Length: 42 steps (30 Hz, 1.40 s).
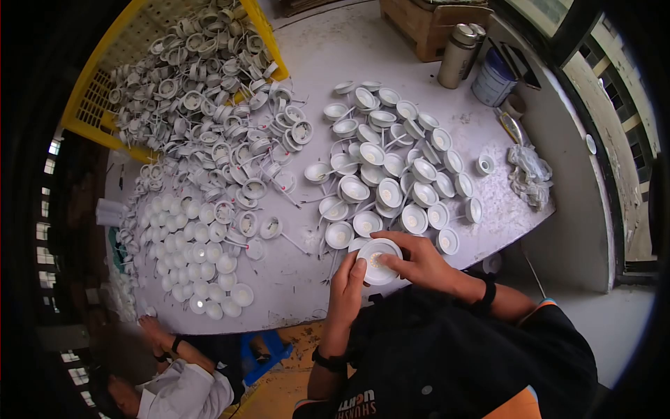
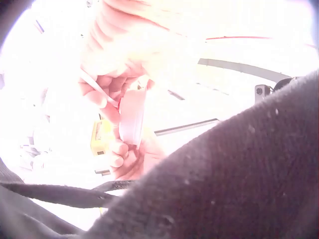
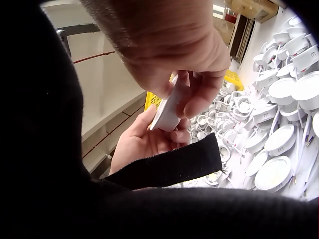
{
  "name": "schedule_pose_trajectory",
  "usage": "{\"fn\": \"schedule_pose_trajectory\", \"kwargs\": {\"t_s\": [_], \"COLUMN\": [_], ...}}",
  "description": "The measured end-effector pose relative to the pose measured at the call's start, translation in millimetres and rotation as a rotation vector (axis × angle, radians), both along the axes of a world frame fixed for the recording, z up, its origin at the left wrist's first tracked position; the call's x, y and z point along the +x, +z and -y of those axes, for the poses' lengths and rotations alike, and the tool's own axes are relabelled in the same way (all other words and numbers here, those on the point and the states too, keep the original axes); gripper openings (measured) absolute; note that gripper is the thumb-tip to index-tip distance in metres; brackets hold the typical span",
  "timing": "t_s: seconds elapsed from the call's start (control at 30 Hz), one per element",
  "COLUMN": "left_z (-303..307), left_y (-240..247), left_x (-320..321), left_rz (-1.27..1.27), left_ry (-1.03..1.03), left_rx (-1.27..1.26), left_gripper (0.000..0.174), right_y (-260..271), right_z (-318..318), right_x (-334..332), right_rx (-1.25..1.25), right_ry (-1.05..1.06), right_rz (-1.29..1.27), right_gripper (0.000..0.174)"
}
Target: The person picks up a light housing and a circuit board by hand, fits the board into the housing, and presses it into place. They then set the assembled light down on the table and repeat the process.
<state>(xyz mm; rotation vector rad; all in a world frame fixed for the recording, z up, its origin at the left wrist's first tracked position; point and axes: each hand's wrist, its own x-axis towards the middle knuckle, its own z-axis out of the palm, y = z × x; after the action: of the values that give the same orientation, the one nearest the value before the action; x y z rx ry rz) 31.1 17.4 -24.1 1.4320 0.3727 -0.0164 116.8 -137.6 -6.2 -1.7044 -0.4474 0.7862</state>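
"Being held by which hand is the white round lamp?"

"By both. It is clasped at its left rim by the left hand, whose fingers are curled up around the edge. It is gripped from the right by the right hand, whose fingers are laid across the face and rim. The two hands are brought close together, with the lamp clamped between them."

"Where is it found?"

"At the near edge of the table, in front of the person's dark top and just beside the nearest of the assembled lamps. Whether the table is touched by it cannot be told. In the right wrist view it is seen edge-on and tilted. In the left wrist view little is shown through the glare beyond its rim between fingers."

"What is laid out around it?"

"Flat white discs are set in rows at the left. Wired housings are heaped in and in front of a yellow crate. A metal flask and a blue-and-white tin are stood at the far right corner. A second person is seen at the lower left, one hand placed on the table edge."
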Motion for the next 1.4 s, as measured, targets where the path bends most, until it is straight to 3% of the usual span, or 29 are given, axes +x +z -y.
{"fn": "schedule_pose_trajectory", "kwargs": {"t_s": [0.17, 0.27, 0.43, 0.57, 0.73, 0.77, 0.83, 0.87, 0.9, 0.97, 1.0, 1.03, 1.13, 1.17, 1.23, 1.37, 1.4], "left_z": [-10, -49, -113, -132, -126, -124, -116, -115, -120, -135, -140, -147, -160, -163, -170, -172, -166], "left_y": [4, -15, -74, -128, -162, -164, -148, -145, -149, -158, -143, -143, -142, -146, -154, -136, -122], "left_x": [-6, -12, 5, 32, 53, 54, 55, 51, 44, 29, 26, 23, 28, 31, 34, 23, 16], "left_rz": [-0.066, 0.009, -0.244, -0.251, -0.339, -0.346, -0.372, -0.265, -0.274, -0.243, -0.371, -0.371, -0.518, -0.510, -0.568, -0.495, -0.318], "left_ry": [0.179, 0.173, 0.553, 0.582, 0.394, 0.407, 0.382, 0.445, 0.452, 0.771, 0.896, 0.910, 0.978, 0.987, 0.789, 0.881, 0.870], "left_rx": [-0.267, -0.165, 0.144, 0.077, 0.462, 0.467, 0.726, 0.734, 0.736, 0.599, 0.304, 0.303, -0.062, -0.069, -0.076, -0.043, 0.104], "left_gripper": [0.032, 0.031, 0.030, 0.031, 0.042, 0.042, 0.044, 0.044, 0.044, 0.043, 0.041, 0.041, 0.041, 0.041, 0.037, 0.033, 0.032], "right_y": [2, -16, -27, -30, -38, -39, -39, -37, -37, -39, -40, -40, -35, -33, -30, -21, -18], "right_z": [5, 14, 25, 25, 23, 22, 19, 18, 16, 16, 14, 13, 6, 4, 2, -2, -5], "right_x": [1, 11, 17, 18, 23, 24, 26, 28, 30, 33, 35, 35, 36, 36, 34, 28, 26], "right_rx": [0.024, 0.042, -0.047, -0.106, -0.155, -0.149, -0.150, -0.160, -0.158, -0.151, -0.148, -0.139, -0.121, -0.117, -0.104, -0.074, -0.065], "right_ry": [-0.008, -0.035, -0.038, -0.019, 0.027, 0.039, 0.013, 0.024, 0.033, 0.015, 0.025, 0.016, 0.041, 0.061, 0.081, 0.122, 0.134], "right_rz": [-0.087, -0.009, -0.030, 0.024, 0.035, 0.031, -0.002, -0.012, -0.017, -0.040, -0.035, -0.045, -0.047, -0.047, -0.004, 0.017, 0.022], "right_gripper": [0.049, 0.040, 0.032, 0.028, 0.028, 0.028, 0.026, 0.027, 0.027, 0.027, 0.027, 0.027, 0.027, 0.028, 0.028, 0.027, 0.027]}}
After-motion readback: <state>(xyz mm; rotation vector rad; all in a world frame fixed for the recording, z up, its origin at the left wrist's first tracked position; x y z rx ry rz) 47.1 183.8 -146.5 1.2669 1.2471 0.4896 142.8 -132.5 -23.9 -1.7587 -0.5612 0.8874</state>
